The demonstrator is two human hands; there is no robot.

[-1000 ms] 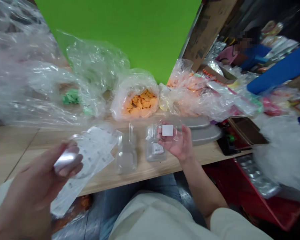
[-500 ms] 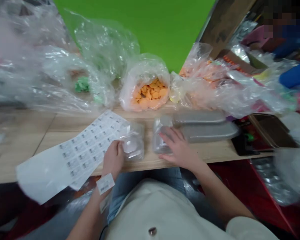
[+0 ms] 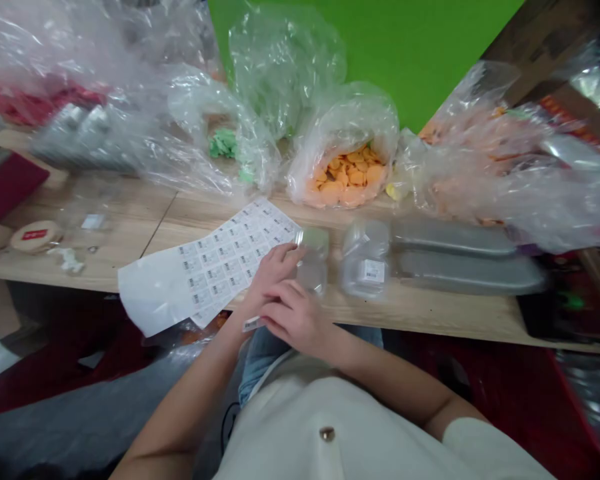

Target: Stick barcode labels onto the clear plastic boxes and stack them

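My left hand (image 3: 273, 270) grips the near left edge of a small clear plastic container (image 3: 314, 261) that stands on the wooden table (image 3: 130, 227). My right hand (image 3: 296, 317) lies across my left wrist, its fingers pressed together at a small white label (image 3: 251, 325) stuck there. A sheet of printed labels (image 3: 220, 263) lies just left of my hands and hangs over the table's front edge. A second clear container (image 3: 367, 267) with a label on it stands to the right.
Two stacks of clear containers (image 3: 455, 237) lie on their sides at the right. Behind are plastic bags, one with orange pieces (image 3: 347, 177), one with green pieces (image 3: 223, 143). A round tape roll (image 3: 35, 235) and a red box (image 3: 5, 187) are at the far left.
My right hand left the labelled container and came back over my left wrist. My left hand stayed at the small clear container. The view swung to the left.
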